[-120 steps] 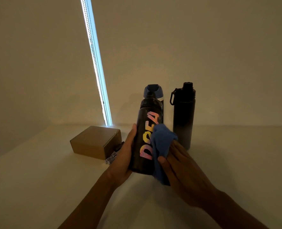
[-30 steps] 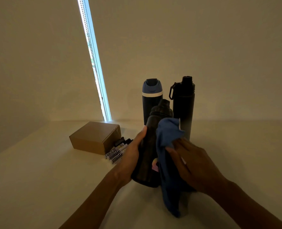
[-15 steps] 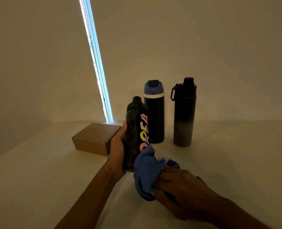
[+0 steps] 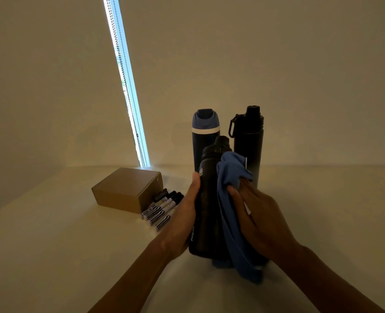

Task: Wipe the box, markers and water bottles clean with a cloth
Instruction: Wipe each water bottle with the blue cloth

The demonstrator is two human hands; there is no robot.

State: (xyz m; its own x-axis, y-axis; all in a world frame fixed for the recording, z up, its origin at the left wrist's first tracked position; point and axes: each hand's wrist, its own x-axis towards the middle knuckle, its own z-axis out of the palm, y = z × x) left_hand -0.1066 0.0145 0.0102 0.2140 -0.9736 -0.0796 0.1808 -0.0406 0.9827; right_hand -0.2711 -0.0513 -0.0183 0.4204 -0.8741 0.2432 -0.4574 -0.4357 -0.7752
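We have the dark bottle [image 4: 209, 199] near us on the table [image 4: 51, 245], standing slightly tilted, and we judge it a rigid metal or hard plastic cylinder with a smooth, matte coat that could slide in a loose grip. Our left hand [image 4: 182, 222] takes it at mid-body, fingers curled round its left side and thumb running up the wall, which seems the sound place to steady it, below the narrow screw cap. Our right hand [image 4: 259, 218] lays nearly straight fingers over the soft blue cloth [image 4: 232, 172], pressing it flat to the bottle's right side. The cloth is limp, bunched above the fingertips and trailing to the table. Whether the bottle is full we cannot tell, so we treat it as heavy. Farther off stand the blue-capped bottle [image 4: 206, 136] and the loop-lidded bottle [image 4: 249, 141]. To the left, the stiff cardboard box [image 4: 126, 188] lies just beside a row of slim markers [image 4: 162, 208]
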